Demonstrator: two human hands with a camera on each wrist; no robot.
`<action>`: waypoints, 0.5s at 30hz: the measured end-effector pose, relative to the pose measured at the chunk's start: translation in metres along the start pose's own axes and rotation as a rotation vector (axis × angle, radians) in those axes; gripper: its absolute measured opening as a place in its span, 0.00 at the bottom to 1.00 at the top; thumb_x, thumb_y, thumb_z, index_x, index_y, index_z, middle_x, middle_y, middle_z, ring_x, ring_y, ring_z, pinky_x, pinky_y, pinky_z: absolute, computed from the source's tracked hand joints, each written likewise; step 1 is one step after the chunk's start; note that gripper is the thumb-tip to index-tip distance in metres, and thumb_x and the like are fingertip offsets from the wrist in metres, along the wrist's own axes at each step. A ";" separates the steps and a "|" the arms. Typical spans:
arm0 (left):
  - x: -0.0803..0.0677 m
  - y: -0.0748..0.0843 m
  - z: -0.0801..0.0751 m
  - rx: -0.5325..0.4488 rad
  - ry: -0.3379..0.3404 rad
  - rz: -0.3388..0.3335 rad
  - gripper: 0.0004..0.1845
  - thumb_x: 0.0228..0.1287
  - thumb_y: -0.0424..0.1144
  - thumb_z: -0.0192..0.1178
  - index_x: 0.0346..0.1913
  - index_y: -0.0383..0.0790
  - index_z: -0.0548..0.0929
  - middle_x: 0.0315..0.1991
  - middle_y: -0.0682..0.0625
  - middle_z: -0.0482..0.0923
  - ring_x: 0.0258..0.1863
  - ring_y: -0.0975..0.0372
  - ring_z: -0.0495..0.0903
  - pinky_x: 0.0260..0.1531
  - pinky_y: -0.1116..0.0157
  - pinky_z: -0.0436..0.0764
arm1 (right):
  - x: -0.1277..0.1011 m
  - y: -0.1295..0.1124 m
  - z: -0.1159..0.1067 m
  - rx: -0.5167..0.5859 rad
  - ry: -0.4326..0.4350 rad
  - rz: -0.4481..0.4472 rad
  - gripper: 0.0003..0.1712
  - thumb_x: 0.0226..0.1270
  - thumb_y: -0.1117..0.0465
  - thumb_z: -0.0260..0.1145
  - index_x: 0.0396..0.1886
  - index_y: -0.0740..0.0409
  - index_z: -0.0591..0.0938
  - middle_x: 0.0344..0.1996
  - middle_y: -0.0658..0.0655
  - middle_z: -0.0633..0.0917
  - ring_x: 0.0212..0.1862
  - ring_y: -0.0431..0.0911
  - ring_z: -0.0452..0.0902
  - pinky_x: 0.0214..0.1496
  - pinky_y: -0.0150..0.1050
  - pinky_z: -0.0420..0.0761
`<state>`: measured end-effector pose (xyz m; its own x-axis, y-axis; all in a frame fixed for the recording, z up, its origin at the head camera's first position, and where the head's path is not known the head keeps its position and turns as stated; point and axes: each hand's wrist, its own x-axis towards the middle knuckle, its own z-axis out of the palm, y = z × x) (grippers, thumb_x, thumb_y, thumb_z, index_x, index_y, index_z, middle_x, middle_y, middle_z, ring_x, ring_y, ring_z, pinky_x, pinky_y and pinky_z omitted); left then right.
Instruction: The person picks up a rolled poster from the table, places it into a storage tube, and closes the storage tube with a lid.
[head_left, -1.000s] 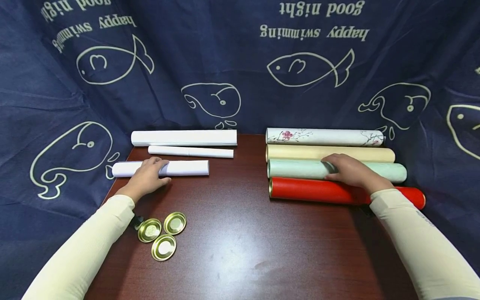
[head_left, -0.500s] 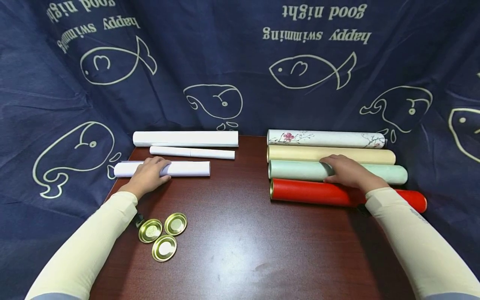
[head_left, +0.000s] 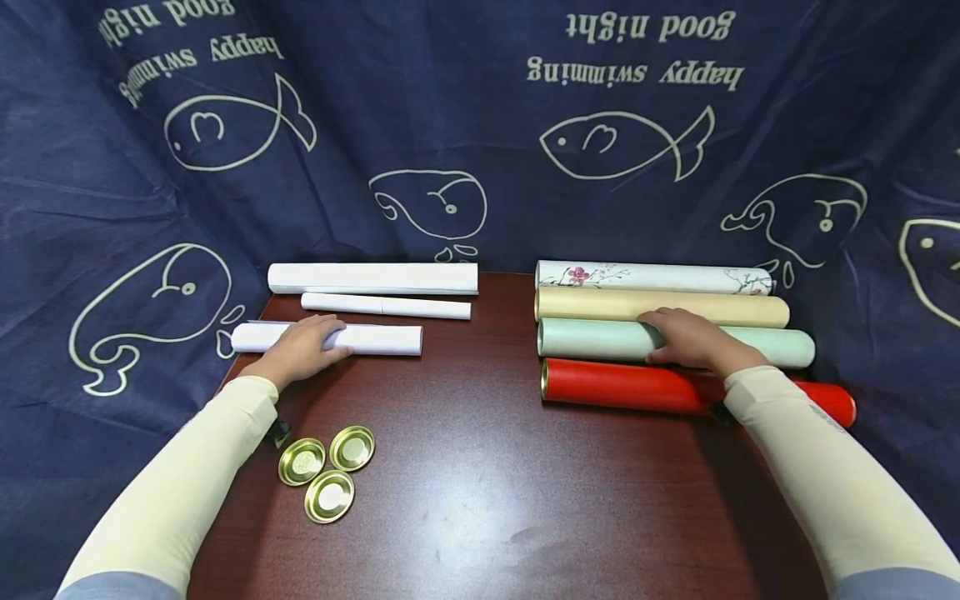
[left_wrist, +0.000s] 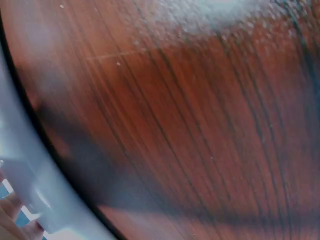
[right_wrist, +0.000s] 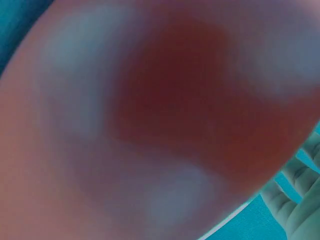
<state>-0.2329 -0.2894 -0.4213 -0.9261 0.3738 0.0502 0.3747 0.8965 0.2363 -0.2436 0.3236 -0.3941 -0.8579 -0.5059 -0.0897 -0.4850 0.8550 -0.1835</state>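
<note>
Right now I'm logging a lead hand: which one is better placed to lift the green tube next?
Likely the right hand: it spans the green tube, thumb on the near side, while the left hand is on a white paper roll, well away from it.

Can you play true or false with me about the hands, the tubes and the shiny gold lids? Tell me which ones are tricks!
1. The red tube lies nearer the head camera than the green tube. True.
2. The left hand and the right hand are on different things. True.
3. The right hand is on the red tube. False: it is on the green tube.
4. Three gold lids lie on the table. True.
5. The gold lids are stacked in a tower. False: they lie side by side.
6. The left hand is on the gold lids. False: it is on the nearest white roll.
</note>
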 end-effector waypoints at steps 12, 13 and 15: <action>0.013 -0.004 -0.002 -0.069 -0.105 -0.037 0.23 0.66 0.49 0.64 0.52 0.34 0.77 0.48 0.34 0.81 0.51 0.40 0.78 0.52 0.41 0.72 | 0.006 0.008 0.002 0.054 0.005 -0.030 0.36 0.47 0.62 0.80 0.56 0.71 0.77 0.49 0.69 0.81 0.51 0.62 0.76 0.55 0.57 0.73; 0.014 -0.003 -0.003 -0.078 -0.097 -0.031 0.22 0.64 0.49 0.66 0.50 0.34 0.77 0.46 0.35 0.81 0.48 0.42 0.79 0.50 0.43 0.73 | 0.007 0.008 0.002 0.061 0.000 -0.027 0.36 0.48 0.62 0.79 0.57 0.71 0.77 0.50 0.69 0.81 0.52 0.62 0.76 0.56 0.57 0.73; 0.014 -0.002 -0.005 -0.103 -0.087 -0.033 0.22 0.61 0.48 0.69 0.48 0.34 0.78 0.46 0.36 0.81 0.45 0.44 0.79 0.48 0.45 0.74 | 0.006 0.008 0.002 0.066 -0.008 -0.027 0.38 0.48 0.61 0.79 0.59 0.71 0.76 0.51 0.70 0.80 0.53 0.63 0.76 0.58 0.58 0.72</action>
<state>-0.2471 -0.2873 -0.4166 -0.9289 0.3679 -0.0423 0.3336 0.8810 0.3355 -0.2526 0.3271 -0.3982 -0.8433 -0.5295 -0.0920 -0.4953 0.8321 -0.2498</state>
